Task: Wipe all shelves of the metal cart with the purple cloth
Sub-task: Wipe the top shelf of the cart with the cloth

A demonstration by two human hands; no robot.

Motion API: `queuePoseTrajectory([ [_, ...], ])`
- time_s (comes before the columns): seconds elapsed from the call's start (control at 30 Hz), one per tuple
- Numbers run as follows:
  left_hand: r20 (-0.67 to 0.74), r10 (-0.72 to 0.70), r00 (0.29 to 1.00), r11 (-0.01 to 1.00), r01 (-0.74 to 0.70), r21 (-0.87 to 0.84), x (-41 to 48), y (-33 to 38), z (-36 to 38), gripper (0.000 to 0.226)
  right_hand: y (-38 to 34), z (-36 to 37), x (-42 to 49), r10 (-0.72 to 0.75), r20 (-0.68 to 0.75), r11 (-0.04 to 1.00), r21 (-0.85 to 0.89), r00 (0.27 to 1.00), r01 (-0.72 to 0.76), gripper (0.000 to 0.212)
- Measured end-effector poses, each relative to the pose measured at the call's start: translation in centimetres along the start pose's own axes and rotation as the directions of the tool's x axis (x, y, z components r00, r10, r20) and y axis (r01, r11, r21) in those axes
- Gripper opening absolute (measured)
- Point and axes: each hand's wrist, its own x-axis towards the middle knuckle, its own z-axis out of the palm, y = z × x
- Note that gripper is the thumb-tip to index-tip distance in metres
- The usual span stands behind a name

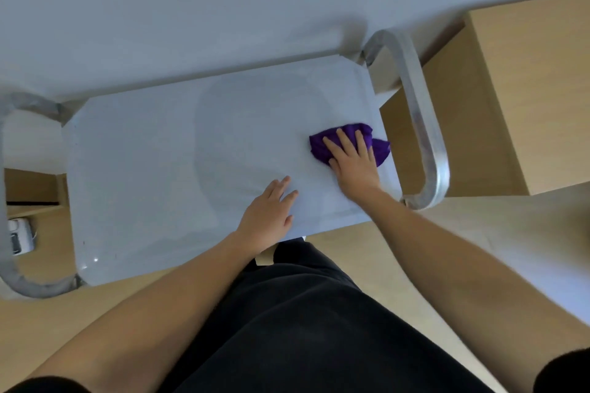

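Note:
I look straight down on the top shelf (166, 163) of the metal cart, a pale shiny sheet with a curved tube handle at each end. The purple cloth (322, 145) lies bunched near the shelf's right edge. My right hand (352, 163) presses flat on the cloth, fingers spread and pointing away from me. My left hand (269, 215) rests palm down on the bare shelf near its front edge, a short way left of the right hand, holding nothing. The lower shelves are hidden under the top one.
The right handle (424, 124) curves close beside the cloth; the left handle (19, 277) arcs at the far left. A light wooden cabinet (523, 89) stands to the right. A white wall runs behind the cart. A small white device (19, 236) sits on the floor at left.

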Motion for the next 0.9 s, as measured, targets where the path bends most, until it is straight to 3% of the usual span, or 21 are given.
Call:
queuePoseTrajectory([
  [0.2, -0.017, -0.044, 0.999, 0.999, 0.044, -0.007, 0.0, 1.1, 0.6, 0.059, 2.0, 4.1, -10.8, 0.008, -0.005, 1.0, -0.018, 1.0, -0.008, 0.05],
  [0.6, 0.036, -0.048, 0.998, 0.998, 0.049, -0.038, -0.2, 0.5, -0.4, 0.067, 1.1, -1.2, 4.2, 0.0, -0.104, 1.0, -0.009, 0.995, -0.001, 0.046],
  [0.73, 0.01, -0.061, 0.998, 0.997, 0.061, -0.045, -0.2, 0.8, -0.3, 0.064, 1.6, -0.2, 2.1, -0.037, -0.117, 0.999, -0.005, 0.992, 0.036, 0.046],
  [0.9, -0.05, -0.069, 0.996, 0.995, 0.065, -0.07, -0.5, 0.9, 0.2, 0.06, 1.8, 3.8, -7.0, 0.001, -0.174, 1.0, 0.002, 0.985, 0.0, 0.056],
])
